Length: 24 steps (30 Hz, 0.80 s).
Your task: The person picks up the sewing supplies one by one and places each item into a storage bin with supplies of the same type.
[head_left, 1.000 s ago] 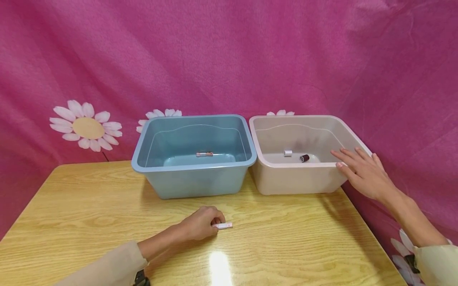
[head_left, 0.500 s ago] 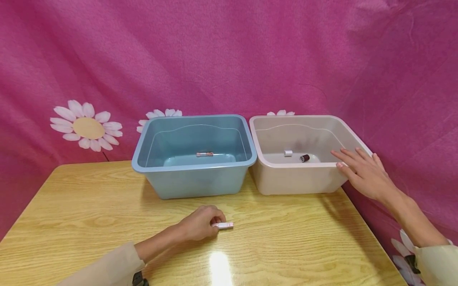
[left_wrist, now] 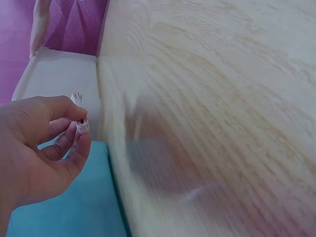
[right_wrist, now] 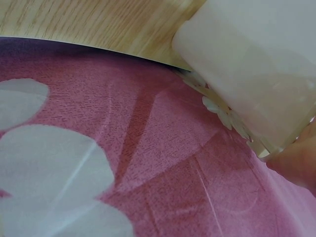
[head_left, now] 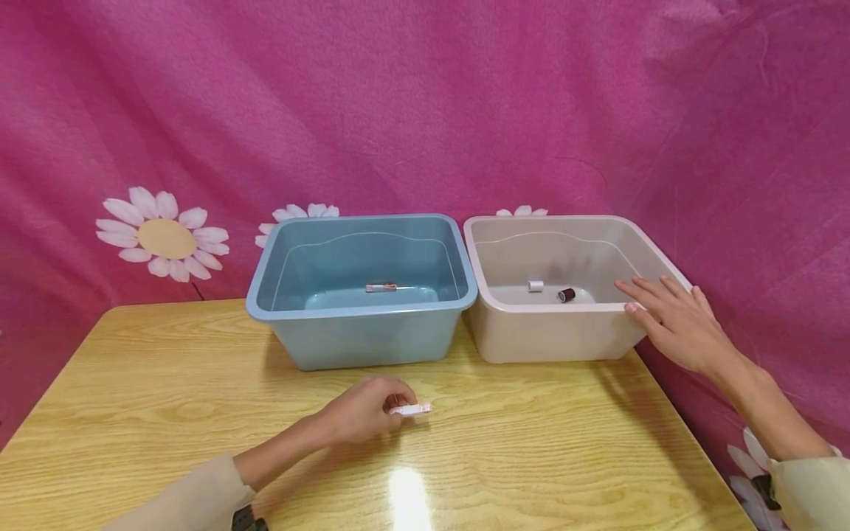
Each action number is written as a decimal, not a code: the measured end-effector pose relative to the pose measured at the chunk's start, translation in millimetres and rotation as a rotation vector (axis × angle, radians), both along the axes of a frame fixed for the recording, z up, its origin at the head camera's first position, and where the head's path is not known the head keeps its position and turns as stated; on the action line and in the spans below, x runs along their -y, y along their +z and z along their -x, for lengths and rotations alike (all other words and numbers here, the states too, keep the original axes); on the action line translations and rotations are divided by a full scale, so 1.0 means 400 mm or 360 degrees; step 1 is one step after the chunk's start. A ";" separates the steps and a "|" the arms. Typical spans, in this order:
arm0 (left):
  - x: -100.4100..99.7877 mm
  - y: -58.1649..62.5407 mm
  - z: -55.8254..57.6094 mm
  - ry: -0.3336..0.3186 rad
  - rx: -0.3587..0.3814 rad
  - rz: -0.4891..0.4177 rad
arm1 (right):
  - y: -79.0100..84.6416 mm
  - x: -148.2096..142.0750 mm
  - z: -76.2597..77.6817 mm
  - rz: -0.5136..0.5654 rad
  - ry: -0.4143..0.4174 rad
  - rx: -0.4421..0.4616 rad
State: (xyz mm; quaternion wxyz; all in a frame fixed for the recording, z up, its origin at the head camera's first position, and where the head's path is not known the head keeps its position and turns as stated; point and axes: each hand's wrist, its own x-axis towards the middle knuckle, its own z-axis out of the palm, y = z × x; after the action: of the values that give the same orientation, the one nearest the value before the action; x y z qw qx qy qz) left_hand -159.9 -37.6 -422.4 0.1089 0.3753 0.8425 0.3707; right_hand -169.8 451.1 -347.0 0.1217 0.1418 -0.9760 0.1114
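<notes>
My left hand (head_left: pixel 368 409) pinches a small, narrow white piece with pinkish-red print (head_left: pixel 415 409) between thumb and fingers, a little above the table in front of the bins. In the left wrist view, the same white piece (left_wrist: pixel 82 126) shows small marks on its end and sticks out past the fingertips; its exact kind I cannot tell. My right hand (head_left: pixel 684 324) lies spread with straight fingers over the right front corner of the beige bin (head_left: pixel 551 335). Inside that bin lie a white thread spool (head_left: pixel 535 286) and a dark brown thread spool (head_left: pixel 567 295).
Left of the beige bin stands a blue bin (head_left: pixel 365 343), side by side with it. On its floor lies a small white piece with copper-coloured parts (head_left: pixel 381 287). Both bins stand at the back of the wooden table (head_left: pixel 531 457), before a pink cloth (head_left: pixel 412 110) with daisies.
My left hand has lifted the white piece slightly off the table and drawn back a little to the left. The right hand stays at the beige bin's corner.
</notes>
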 end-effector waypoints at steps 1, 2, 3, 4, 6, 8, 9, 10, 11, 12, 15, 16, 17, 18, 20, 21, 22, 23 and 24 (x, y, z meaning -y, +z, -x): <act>0.002 0.004 -0.001 -0.0001 -0.0009 -0.0005 | 0.000 0.000 0.000 0.0002 -0.0003 0.0000; 0.004 0.009 -0.001 0.0003 -0.0019 -0.0009 | 0.001 0.000 0.000 0.0004 -0.0007 0.0002; 0.006 0.013 -0.001 0.0007 -0.0024 -0.0014 | 0.001 -0.001 0.000 0.0009 -0.0011 0.0006; 0.008 0.017 -0.001 0.0009 -0.0040 -0.0018 | 0.001 -0.001 0.000 0.0011 -0.0011 0.0009; 0.013 0.026 -0.001 0.0020 -0.0051 -0.0024 | 0.002 -0.001 -0.001 0.0020 -0.0016 0.0017; 0.017 0.035 -0.001 0.0024 -0.0056 -0.0035 | 0.001 -0.002 0.000 0.0025 -0.0017 0.0024; 0.020 0.039 -0.001 0.0022 -0.0058 -0.0041 | 0.000 -0.002 0.000 0.0025 -0.0015 0.0026; 0.022 0.043 -0.001 0.0022 -0.0058 -0.0046 | 0.000 -0.002 0.000 0.0026 -0.0015 0.0025; 0.023 0.048 -0.001 0.0023 -0.0052 -0.0053 | 0.001 -0.001 -0.001 0.0025 -0.0016 0.0023; 0.024 0.052 -0.001 0.0021 -0.0051 -0.0059 | 0.001 -0.001 -0.001 0.0025 -0.0018 0.0021; 0.028 0.061 -0.002 0.0026 -0.0063 -0.0066 | 0.001 0.000 -0.002 0.0022 -0.0013 0.0016; 0.030 0.063 -0.002 0.0029 -0.0075 -0.0064 | 0.001 0.000 -0.002 0.0020 -0.0010 0.0012; 0.031 0.065 -0.003 0.0033 -0.0082 -0.0062 | 0.000 0.000 -0.002 0.0017 -0.0005 0.0009; 0.033 0.067 -0.004 0.0038 -0.0086 -0.0062 | -0.001 -0.001 -0.001 0.0014 -0.0002 0.0007; 0.037 0.073 -0.006 0.0048 -0.0095 -0.0067 | -0.002 -0.001 0.000 0.0007 0.0005 0.0002; 0.040 0.075 -0.007 0.0053 -0.0102 -0.0069 | -0.001 -0.002 0.000 0.0007 0.0002 0.0000; 0.042 0.077 -0.008 0.0060 -0.0100 -0.0074 | -0.002 -0.002 0.000 0.0004 0.0006 -0.0001; 0.044 0.080 -0.009 0.0065 -0.0098 -0.0080 | -0.001 -0.002 0.000 0.0004 0.0006 -0.0002; 0.047 0.082 -0.009 0.0069 -0.0099 -0.0083 | -0.002 -0.002 0.001 0.0002 0.0006 -0.0001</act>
State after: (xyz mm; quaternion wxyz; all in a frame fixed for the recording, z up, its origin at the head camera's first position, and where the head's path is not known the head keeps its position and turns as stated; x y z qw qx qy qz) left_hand -156.1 -56.5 -389.6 0.0647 0.3710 0.8434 0.3831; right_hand -170.0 451.8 -347.7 0.1219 0.1437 -0.9756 0.1123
